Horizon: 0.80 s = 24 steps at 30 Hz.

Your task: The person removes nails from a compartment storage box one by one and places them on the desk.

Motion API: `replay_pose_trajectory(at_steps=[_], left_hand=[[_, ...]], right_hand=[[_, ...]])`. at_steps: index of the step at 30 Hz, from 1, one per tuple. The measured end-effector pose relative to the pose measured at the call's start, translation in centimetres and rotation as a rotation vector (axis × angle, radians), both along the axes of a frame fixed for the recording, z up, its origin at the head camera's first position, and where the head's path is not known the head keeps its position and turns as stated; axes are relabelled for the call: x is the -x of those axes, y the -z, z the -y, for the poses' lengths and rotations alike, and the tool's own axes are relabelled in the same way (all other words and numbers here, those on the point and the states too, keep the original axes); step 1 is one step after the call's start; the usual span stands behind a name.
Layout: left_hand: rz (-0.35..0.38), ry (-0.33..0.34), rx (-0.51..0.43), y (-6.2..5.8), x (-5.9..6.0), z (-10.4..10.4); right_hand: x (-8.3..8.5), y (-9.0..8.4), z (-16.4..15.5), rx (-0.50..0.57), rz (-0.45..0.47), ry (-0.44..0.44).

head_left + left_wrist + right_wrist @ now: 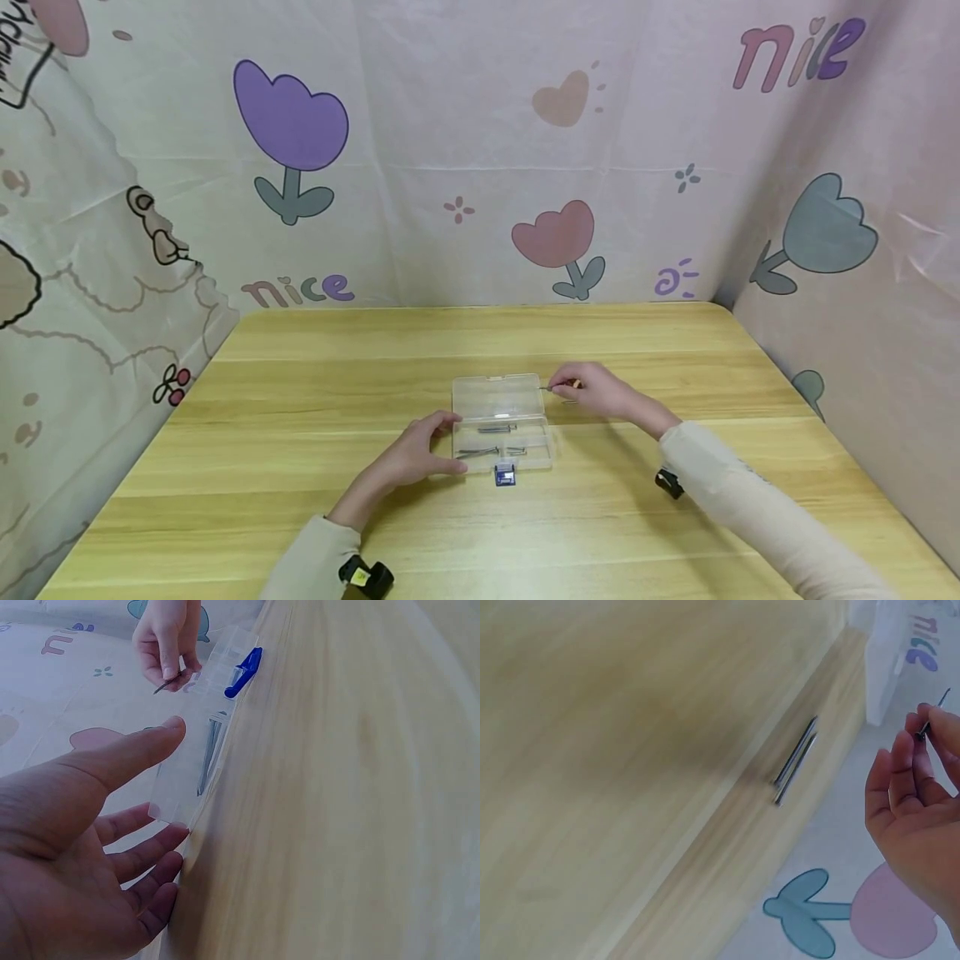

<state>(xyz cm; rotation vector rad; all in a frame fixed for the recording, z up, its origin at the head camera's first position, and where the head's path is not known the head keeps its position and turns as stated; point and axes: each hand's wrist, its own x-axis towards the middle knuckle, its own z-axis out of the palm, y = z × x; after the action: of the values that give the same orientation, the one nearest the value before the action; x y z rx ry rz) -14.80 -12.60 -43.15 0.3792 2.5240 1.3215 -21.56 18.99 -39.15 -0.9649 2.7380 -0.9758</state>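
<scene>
1. Head view: a wooden worktop [315, 517] stands inside walls of flower-printed cloth [450, 142]. A small clear plastic box [501, 423] lies open near the middle, lid folded back, with a blue clasp [505, 476] on its near edge. A few thin metal nails [497, 429] lie inside it. The left hand [420, 454] rests at the box's left side, fingers relaxed and spread, thumb and fingertips touching the box wall. The right hand [596, 390] sits just right of the lid, pinching a single nail [546, 387] whose point aims toward the box.

2. Left wrist view: the left hand [82, 847] fills the foreground, open, thumb along the box [199, 750] and fingertips at its corner. Nails [210, 754] show through the clear wall. Beyond, the right hand [166, 645] pinches its nail [163, 687] between thumb and forefinger, beside the blue clasp [244, 673].

3. Right wrist view: the right hand [915, 795] holds the nail [933, 714] near its head between curled fingertips. Two more nails [795, 761] lie side by side on the worktop [630, 750], apart from the hand.

4. Handling, as a judgement: the nail looks light, stiff, smooth and sharp-tipped, likely to slip or roll, so a fingertip pinch on the shank near the head suits it; the box seems light and liable to slide unless steadied
</scene>
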Motion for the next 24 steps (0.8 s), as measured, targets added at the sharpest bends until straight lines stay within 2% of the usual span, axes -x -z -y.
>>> replay_pose_trajectory(at_steps=[8, 13, 18, 24], left_hand=[[0.002, -0.005, 0.0, -0.2, -0.1, 0.0], [0.004, -0.012, 0.002, -0.3, -0.1, 0.0], [0.002, -0.016, 0.008, -0.3, -0.1, -0.1], [0.004, -0.022, 0.009, -0.3, -0.1, -0.2]], right_hand=[[-0.5, 0.6, -2.2, -0.037, -0.005, 0.025], [-1.1, 1.4, -3.1, -0.05, 0.07, 0.074], [-1.5, 2.1, -3.4, -0.007, 0.143, 0.122], [-1.7, 2.8, -3.8, 0.023, 0.158, 0.156]])
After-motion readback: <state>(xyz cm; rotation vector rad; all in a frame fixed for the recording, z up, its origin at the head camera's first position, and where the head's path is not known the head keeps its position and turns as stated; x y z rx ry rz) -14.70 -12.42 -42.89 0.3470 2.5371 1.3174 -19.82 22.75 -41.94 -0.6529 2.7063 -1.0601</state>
